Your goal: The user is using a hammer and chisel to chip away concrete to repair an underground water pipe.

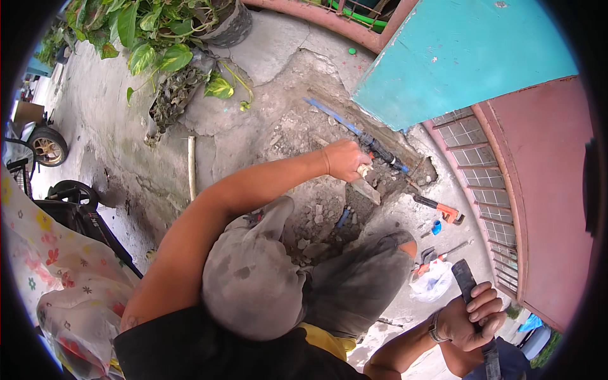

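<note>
My left hand (pixel 345 161) is closed in a fist over the dug-up ground, right beside a blue pipe (pixel 334 116) with a black coupling (pixel 380 151). Out from under that fist sticks a flat, pale grey blade-like piece (pixel 366 190), its upper part hidden by the fingers. My right hand (pixel 468 322), a watch on its wrist, is raised at the lower right and wrapped round a dark, bar-like handle (pixel 464 277). Both ends of the handle show past the fist; its kind cannot be made out. A short blue pipe stub (pixel 342 218) pokes from the rubble below my left hand.
An orange and black pipe wrench (pixel 441 209), a blue pipe fitting (pixel 436 227), orange-handled tools (pixel 437 258) and a clear plastic bag (pixel 432 282) lie on the right. A turquoise wall (pixel 468 57) and a barred gate (pixel 484 190) border the trench. A potted plant (pixel 225 26) stands far left.
</note>
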A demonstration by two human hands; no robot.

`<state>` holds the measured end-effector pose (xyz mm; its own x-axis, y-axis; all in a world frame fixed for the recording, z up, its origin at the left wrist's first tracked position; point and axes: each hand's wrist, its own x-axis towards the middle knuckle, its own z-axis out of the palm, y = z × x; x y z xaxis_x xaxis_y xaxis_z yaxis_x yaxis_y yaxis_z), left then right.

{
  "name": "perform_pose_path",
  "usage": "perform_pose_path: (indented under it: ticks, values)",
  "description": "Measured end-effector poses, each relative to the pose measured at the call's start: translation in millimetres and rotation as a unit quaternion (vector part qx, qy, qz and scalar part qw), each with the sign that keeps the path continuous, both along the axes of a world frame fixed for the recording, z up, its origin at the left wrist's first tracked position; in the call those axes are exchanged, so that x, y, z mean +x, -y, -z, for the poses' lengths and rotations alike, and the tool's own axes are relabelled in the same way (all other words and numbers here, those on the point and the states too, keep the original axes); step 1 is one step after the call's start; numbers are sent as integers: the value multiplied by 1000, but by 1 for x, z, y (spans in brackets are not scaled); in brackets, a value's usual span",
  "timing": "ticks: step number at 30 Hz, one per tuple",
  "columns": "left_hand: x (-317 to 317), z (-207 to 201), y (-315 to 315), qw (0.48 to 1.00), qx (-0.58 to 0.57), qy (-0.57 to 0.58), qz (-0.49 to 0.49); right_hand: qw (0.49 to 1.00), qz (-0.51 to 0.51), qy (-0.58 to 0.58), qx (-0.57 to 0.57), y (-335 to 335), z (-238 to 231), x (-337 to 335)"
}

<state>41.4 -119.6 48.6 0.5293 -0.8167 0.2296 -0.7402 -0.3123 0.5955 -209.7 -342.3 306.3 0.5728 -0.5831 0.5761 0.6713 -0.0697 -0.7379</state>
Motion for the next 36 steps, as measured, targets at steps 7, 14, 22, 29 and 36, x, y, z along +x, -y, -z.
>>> perform_pose_path:
  ticks: [7,14,22,29,36]
  values:
    - [-12,17,1,999,35,-6,27,773,-187,-586,152,-101,203,-1]
    - [6,2,-5,1000,-4,-10,-18,995,-8,-94,24,1,6,8]
    - [-40,38,-28,995,37,27,84,733,-212,-610,214,-103,244,3]
    - [-53,45,-51,992,-40,28,112,815,-156,-493,260,-82,239,8]
    - [-14,-27,9,998,-25,-52,-28,857,-131,-464,180,-83,177,0]
